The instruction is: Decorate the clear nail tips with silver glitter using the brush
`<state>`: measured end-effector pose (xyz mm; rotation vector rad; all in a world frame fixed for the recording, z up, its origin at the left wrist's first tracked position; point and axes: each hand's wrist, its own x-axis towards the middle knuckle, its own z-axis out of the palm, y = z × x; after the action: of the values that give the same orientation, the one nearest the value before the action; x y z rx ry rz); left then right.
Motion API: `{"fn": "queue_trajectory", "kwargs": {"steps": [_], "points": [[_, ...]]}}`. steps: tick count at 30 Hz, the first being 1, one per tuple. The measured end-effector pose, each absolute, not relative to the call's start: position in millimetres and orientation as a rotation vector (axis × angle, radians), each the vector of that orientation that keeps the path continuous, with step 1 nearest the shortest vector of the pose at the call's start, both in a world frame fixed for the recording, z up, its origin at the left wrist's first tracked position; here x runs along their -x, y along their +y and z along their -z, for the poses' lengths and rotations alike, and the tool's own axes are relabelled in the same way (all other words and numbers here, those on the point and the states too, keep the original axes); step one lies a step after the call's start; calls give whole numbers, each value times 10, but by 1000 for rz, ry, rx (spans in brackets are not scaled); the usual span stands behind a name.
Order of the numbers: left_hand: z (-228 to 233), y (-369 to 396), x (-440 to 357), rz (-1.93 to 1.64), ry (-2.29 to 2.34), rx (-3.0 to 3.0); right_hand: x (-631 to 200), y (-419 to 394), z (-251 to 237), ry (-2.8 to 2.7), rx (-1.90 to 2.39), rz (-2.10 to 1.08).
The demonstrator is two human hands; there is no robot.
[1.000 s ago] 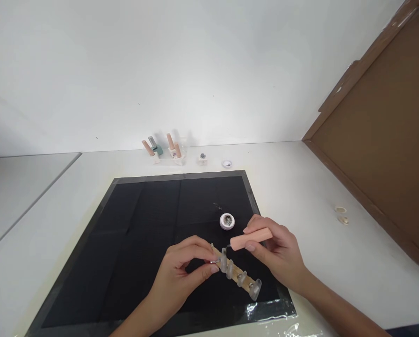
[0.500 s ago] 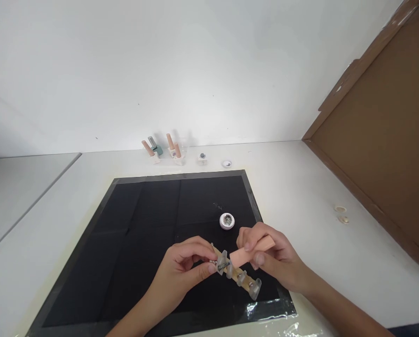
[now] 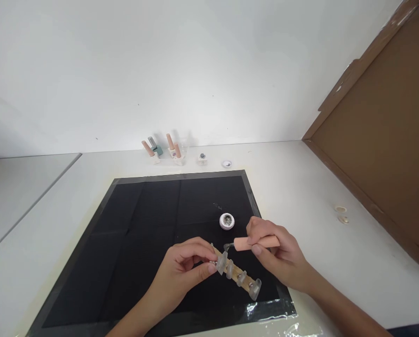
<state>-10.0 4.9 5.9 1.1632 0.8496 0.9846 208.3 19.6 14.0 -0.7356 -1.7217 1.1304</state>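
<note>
Between thumb and fingers, my left hand [image 3: 186, 267] pinches a small silvery piece at the near side of a clear false nail tip [image 3: 222, 263]. Beside it runs a tan stand strip [image 3: 234, 273] carrying several more clear nail tips; whether the pinched piece is joined to the strip I cannot tell. My right hand [image 3: 278, 250] is closed around the peach handle of a nail polish brush [image 3: 256, 242]. Its dark, wet-looking bristles point left, just above the top edge of the nearest tip. A small white jar of silver glitter [image 3: 227, 221] stands open behind the strip.
Everything is over a black mat [image 3: 153, 220] taped to the white table. Along the back stand several nail polish bottles [image 3: 177, 154], a capless bottle [image 3: 202, 159] and a small lid [image 3: 227, 164]. Two beige discs [image 3: 343, 219] lie near the cardboard wall [image 3: 378, 154] on the right.
My right hand has moved slightly right and up, lifting the brush off the nail tip and turning it nearly level, so its bristles now show. My left hand stays where it was.
</note>
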Motion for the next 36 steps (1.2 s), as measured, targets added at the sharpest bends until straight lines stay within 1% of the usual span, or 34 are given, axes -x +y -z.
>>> {"fn": "queue_trajectory", "kwargs": {"steps": [4,7,9,12,16,19,22,26,29,33,36], "points": [[-64,48,101,-995,863,-1188,-2103,192,-152,-1614,658,-1281],[-51,45,108,-1002,848,-1195,-2087,175,-149,-1654,560,-1369],[-44,44,111,-1005,824,-1196,-2072,170,-148,-1713,568,-1338],[-43,43,108,-1005,820,-1204,-2069,193,-160,-1727,689,-1239],[-50,47,102,-1014,843,-1165,-2111,286,-173,-1625,995,-1037],[-53,55,107,-1003,856,-1144,-2137,365,-140,-1681,1198,-922],[-54,63,113,-1001,866,-1140,-2129,416,-85,-1877,1219,-808],[-63,65,113,-1019,857,-1133,-2096,442,-18,-2097,1136,-644],[-75,67,115,-1044,875,-1122,-2095,443,31,-2032,1129,-657],[-94,66,124,-1068,915,-1096,-2110,454,80,-1784,1266,-762],[-101,63,131,-1070,926,-1089,-2097,473,98,-1759,1363,-831]]}}
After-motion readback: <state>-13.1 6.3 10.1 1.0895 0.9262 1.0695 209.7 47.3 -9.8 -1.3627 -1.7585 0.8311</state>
